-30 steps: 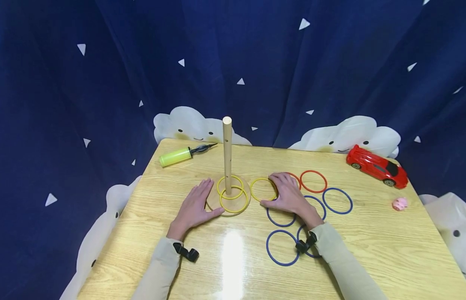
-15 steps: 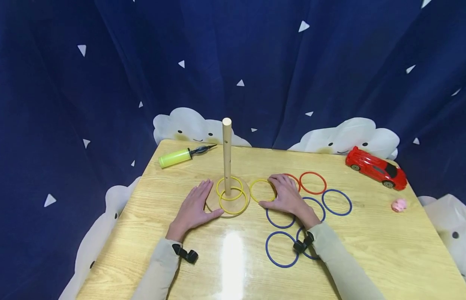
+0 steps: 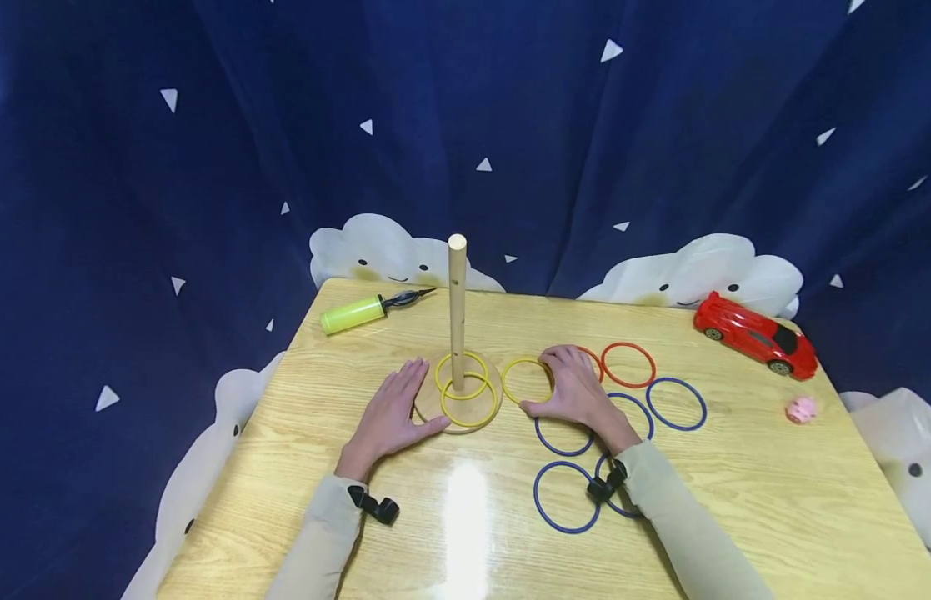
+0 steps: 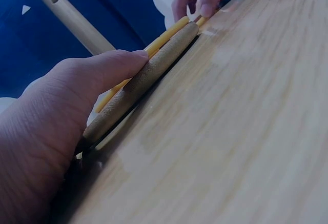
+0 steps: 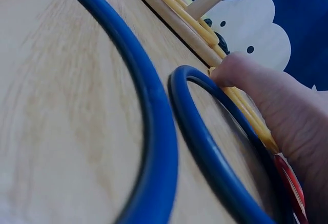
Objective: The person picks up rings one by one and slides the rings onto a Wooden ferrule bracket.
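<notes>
A wooden peg (image 3: 457,308) stands on a round base (image 3: 436,414), and two yellow rings (image 3: 468,410) lie round it on the base. My left hand (image 3: 396,408) lies flat on the table left of the base, its thumb (image 4: 110,65) against the base rim (image 4: 148,78). My right hand (image 3: 568,392) arches over the right side of a loose yellow ring (image 3: 519,379). Its fingertips are on the ring's far rim and its thumb (image 5: 256,88) presses the near rim (image 5: 245,112). Blue rings (image 5: 154,116) lie under its wrist.
Two red rings (image 3: 628,364) and several blue rings (image 3: 677,403) lie right of the hand on the wooden table (image 3: 735,500). A yellow-green pump (image 3: 352,314) sits at the back left. A red toy car (image 3: 753,335) and a small pink toy (image 3: 800,409) are at the right edge.
</notes>
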Available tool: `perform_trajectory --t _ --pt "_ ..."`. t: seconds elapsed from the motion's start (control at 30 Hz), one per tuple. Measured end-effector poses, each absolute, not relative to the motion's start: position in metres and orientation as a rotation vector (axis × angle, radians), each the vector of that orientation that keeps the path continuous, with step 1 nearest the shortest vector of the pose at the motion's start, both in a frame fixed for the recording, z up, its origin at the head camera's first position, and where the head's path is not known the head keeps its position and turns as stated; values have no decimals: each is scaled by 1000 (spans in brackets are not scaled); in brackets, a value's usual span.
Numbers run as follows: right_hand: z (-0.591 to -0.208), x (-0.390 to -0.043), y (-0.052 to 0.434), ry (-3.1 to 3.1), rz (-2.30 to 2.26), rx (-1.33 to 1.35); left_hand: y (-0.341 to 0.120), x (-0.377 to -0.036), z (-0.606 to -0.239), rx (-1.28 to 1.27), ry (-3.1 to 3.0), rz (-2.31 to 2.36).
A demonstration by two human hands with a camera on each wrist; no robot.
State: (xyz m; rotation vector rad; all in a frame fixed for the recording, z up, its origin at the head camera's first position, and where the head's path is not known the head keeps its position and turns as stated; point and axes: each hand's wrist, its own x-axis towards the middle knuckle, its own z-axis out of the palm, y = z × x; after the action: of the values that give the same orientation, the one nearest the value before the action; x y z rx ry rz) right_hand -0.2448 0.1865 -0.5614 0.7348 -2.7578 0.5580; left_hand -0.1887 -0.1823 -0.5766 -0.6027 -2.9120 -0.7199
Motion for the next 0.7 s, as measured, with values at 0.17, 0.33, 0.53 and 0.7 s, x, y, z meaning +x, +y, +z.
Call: perform_trajectory --t 0.17,0.33,0.53,0.7 --pt "-560 -245 188 -2736 582 736 -182 -188 -576 -611 -2906 -716" --pt "-553 -244 189 -2717 636 748 -182 -187 -576 -609 -2915 -716" --pt "-539 -242 190 -2697 692 787 -182 -187 -575 -601 -2941 -704" --pt "-528 -244 190 -2719 712 815 -182 -189 -576 -601 -2949 -687"
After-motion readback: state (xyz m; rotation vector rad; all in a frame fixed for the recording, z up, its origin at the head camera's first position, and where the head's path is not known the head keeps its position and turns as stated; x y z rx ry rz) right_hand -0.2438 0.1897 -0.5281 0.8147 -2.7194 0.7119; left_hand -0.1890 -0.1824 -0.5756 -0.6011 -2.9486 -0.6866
